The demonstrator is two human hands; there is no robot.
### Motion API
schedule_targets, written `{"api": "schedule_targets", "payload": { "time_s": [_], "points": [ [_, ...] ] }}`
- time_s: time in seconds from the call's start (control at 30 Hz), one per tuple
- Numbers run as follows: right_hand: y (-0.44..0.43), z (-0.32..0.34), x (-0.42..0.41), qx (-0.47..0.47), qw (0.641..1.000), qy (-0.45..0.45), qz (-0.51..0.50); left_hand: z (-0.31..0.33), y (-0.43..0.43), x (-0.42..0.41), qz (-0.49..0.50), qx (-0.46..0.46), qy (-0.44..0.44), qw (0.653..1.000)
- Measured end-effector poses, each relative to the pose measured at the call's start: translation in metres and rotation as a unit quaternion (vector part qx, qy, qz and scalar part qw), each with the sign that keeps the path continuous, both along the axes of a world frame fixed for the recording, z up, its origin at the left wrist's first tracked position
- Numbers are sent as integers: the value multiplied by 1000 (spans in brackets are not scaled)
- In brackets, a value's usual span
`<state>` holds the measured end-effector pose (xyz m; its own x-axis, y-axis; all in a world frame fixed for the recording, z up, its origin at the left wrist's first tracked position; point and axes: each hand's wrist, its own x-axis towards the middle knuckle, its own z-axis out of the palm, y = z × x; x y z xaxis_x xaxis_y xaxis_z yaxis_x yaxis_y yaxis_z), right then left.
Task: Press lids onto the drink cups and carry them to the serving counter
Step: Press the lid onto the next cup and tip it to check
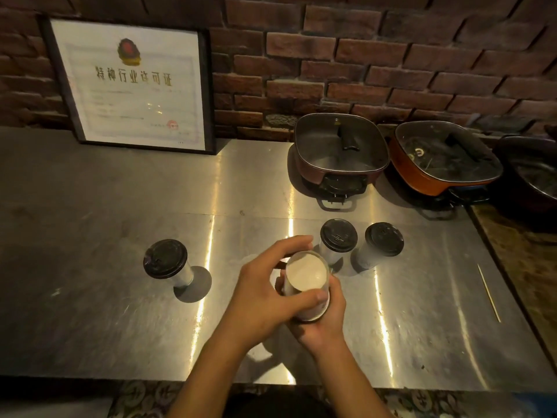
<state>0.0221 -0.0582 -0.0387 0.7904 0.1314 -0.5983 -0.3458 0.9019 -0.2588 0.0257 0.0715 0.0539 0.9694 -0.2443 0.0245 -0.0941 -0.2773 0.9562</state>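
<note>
Both hands hold a lidless white cup (pixel 306 273) filled with a pale milky drink, over the middle of the stainless-steel bench (pixel 120 312) and nearer its front edge than its back. Whether the cup's base rests on the steel I cannot tell. The left hand (pixel 262 292) reaches across from the left and grips the cup at the rim, its fingers arched over the far side and its thumb pressed on the near side. The right hand (pixel 330 322) is wrapped around the cup's wall from below and from the right. Just behind the cup, two white cups with black plastic lids stand side by side, one (pixel 338 240) close to the left hand's fingertips and the other (pixel 384 244) to its right. A third black-lidded white cup (pixel 165 259) stands well apart toward the left. A thin wooden skewer (pixel 489 293) lies near the bench's right edge. Along the back right stand a dark red square electric pot (pixel 340 147) with a glass lid, an orange square pot (pixel 446 159) beside it, and a dark pot (pixel 532 176) cut off at the right corner. A black-framed certificate (pixel 132 82) leans against the brick wall (pixel 391 55) at the back left.
</note>
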Motion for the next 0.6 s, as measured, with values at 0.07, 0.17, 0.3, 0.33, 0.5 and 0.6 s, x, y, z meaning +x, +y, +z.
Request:
{"api": "schedule_targets", "payload": {
  "time_s": [0.07, 0.17, 0.3, 0.33, 0.5, 0.6],
  "points": [
    [3, 5, -2, 19, 999, -29, -18, 6, -10, -3, -18, 17, -24, 999],
    [5, 9, -5, 43, 998, -31, -20, 10, -12, -5, -26, 26, -39, 999],
    [-2, 8, -4, 27, 998, -8, 49, 6, 13, 6, 23, -34, -14, 999],
    [-5, 8, -2, 8, 998, -20, 64, 3, 24, 10, 50, -58, 0, 997],
    [-9, 28, 9, -162, 976, -47, 138, -32, 66, 23, 158, -19, 56, 986],
    [-2, 38, 16, -328, 918, -63, 213, -56, 70, 14, 190, 19, 98, 977]
  ]
}}
